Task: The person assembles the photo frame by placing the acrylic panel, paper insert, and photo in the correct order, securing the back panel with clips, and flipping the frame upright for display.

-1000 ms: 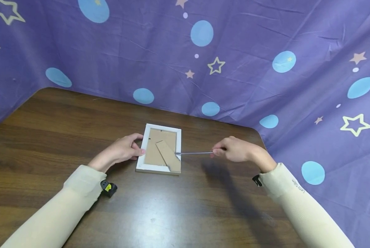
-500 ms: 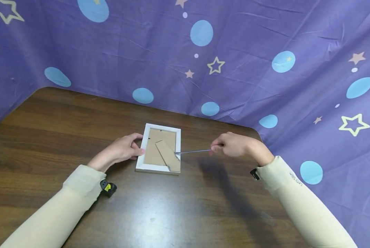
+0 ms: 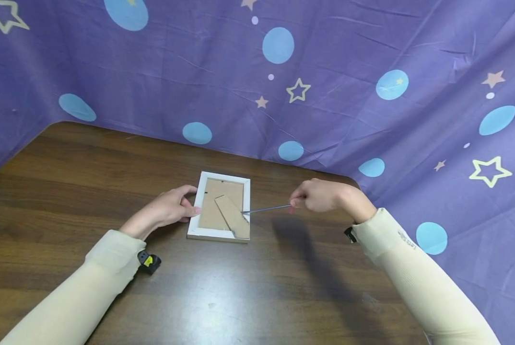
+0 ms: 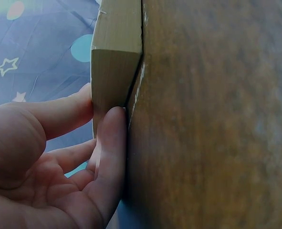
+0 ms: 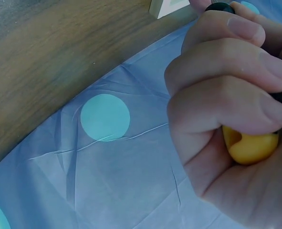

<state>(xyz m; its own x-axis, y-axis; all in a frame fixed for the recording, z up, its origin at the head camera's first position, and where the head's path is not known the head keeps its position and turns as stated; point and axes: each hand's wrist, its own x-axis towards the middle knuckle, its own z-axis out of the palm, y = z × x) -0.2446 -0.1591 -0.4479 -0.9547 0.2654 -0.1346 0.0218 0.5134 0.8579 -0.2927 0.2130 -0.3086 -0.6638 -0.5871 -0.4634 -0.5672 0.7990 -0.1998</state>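
A white picture frame (image 3: 212, 234) lies face down on the table, its brown backing board (image 3: 220, 187) showing with a slanted easel leg (image 3: 232, 216). My left hand (image 3: 171, 206) holds the frame's left edge; in the left wrist view the thumb presses its face and the fingers lie along its side. My right hand (image 3: 320, 195) grips a screwdriver (image 3: 266, 209) off to the right. Its thin shaft reaches leftward, with the tip at the right edge of the backing beside the leg. In the right wrist view, curled fingers wrap its yellow and black handle (image 5: 250, 147).
The brown wooden table (image 3: 123, 163) has rounded back corners. A purple curtain (image 3: 227, 62) with stars and blue dots hangs behind it and along the sides. A black strap with a small device (image 3: 149, 261) sits at the left sleeve cuff.
My right hand has risen slightly and moved a little left, so the screwdriver slopes more steeply down to the frame. The left hand and frame stay about where they were.
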